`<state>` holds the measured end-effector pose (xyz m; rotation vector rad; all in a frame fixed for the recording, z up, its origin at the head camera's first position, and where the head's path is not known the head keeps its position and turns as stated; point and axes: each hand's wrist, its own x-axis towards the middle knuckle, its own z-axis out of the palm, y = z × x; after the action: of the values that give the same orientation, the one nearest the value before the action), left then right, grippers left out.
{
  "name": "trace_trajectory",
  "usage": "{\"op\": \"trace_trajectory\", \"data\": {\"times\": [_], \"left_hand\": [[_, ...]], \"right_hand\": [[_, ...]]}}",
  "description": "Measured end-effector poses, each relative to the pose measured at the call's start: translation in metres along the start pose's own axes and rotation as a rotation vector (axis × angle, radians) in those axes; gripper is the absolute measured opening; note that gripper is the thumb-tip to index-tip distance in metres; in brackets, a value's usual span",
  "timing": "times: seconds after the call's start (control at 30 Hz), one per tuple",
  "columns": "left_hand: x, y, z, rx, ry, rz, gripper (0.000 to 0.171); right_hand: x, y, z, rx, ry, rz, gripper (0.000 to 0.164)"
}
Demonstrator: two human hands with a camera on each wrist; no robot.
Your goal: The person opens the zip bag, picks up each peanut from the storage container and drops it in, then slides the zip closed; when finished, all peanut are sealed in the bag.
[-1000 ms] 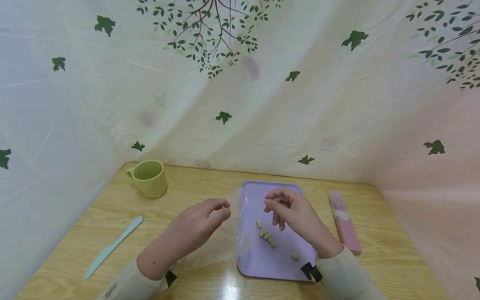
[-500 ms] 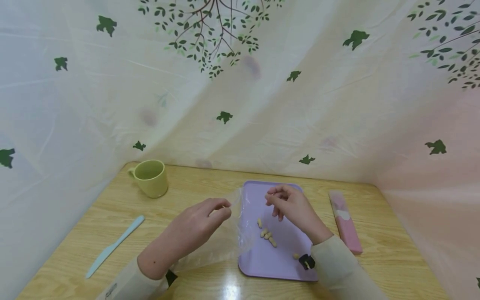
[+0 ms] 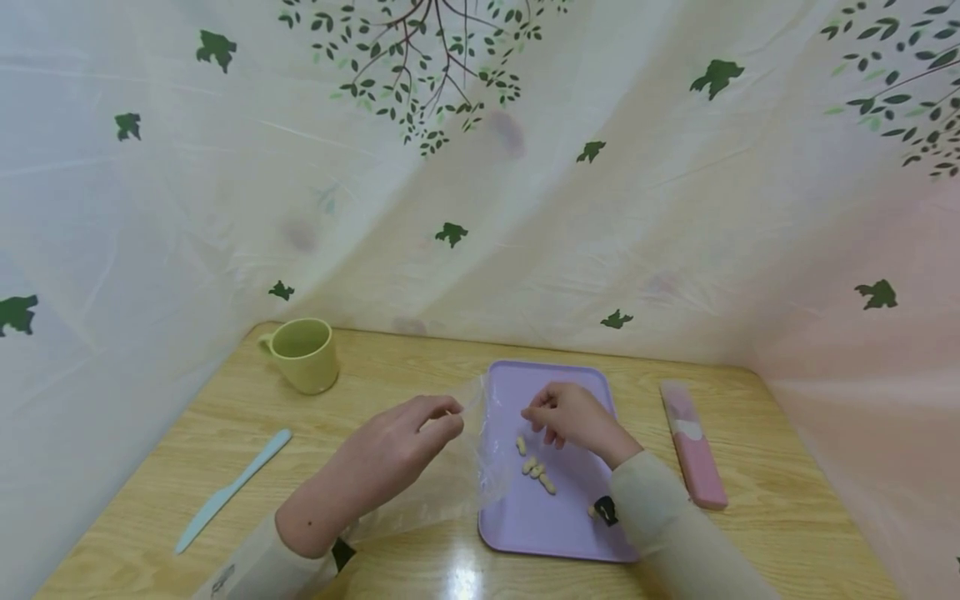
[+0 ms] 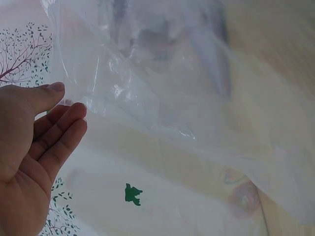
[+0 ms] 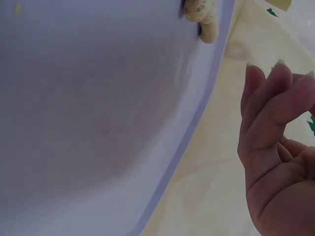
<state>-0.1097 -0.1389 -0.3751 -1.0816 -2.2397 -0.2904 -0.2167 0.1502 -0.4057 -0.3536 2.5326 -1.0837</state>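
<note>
My left hand point(image 3: 397, 450) pinches the upper edge of a clear plastic bag point(image 3: 489, 471) between thumb and fingers. In the left wrist view the bag point(image 4: 128, 93) hangs spread out beside the thumb tip. Several unshelled peanuts point(image 3: 533, 468) lie on a purple tray point(image 3: 558, 533), partly overlapped by the bag. Above the tray's middle, near the bag's right side, is my right hand point(image 3: 573, 421), fingers bent and thumb and index tips close together. In the right wrist view the thumb side of this hand point(image 5: 278, 142) is mostly out of frame; I cannot tell whether it holds anything.
A yellow-green mug point(image 3: 303, 358) stands at the back left of the wooden table. A light blue spreader knife point(image 3: 232, 492) lies at the left. Right of the tray is a long pink case point(image 3: 693, 454). A leaf-patterned curtain point(image 3: 360, 250) surrounds the table.
My right hand first rises slightly, then moves left and down toward the bag and peanuts. The left hand keeps its place on the bag. The peanuts in the tray lie unchanged.
</note>
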Motion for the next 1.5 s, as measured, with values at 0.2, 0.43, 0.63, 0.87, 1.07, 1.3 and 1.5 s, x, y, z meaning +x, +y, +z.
{"op": "trace_trajectory", "data": {"times": [0.2,0.43,0.63,0.87,1.07,1.3,1.5], "left_hand": [[0.0,0.0,0.0,0.001,0.005,0.003,0.02],[0.001,0.002,0.001,0.0,0.009,0.006,0.023],[0.0,0.002,0.002,-0.004,0.02,0.012,0.021],[0.0,0.002,0.002,0.003,0.022,0.011,0.024],[0.0,0.002,0.002,0.003,0.023,0.012,0.022],[0.001,0.002,0.002,0.008,0.037,0.022,0.019],[0.003,0.002,0.001,0.003,0.024,0.016,0.02]], "right_hand": [[0.004,0.0,0.004,-0.078,-0.083,0.014,0.016],[0.009,-0.001,0.012,-0.12,-0.147,0.016,0.015],[0.012,-0.002,0.02,-0.186,-0.176,0.015,0.02],[0.013,-0.005,0.023,-0.201,-0.191,0.033,0.021],[0.012,-0.005,0.024,-0.181,-0.184,0.036,0.02],[0.008,-0.006,0.019,-0.149,-0.161,0.024,0.016],[0.0,-0.011,0.006,-0.1,-0.138,-0.017,0.015]]}}
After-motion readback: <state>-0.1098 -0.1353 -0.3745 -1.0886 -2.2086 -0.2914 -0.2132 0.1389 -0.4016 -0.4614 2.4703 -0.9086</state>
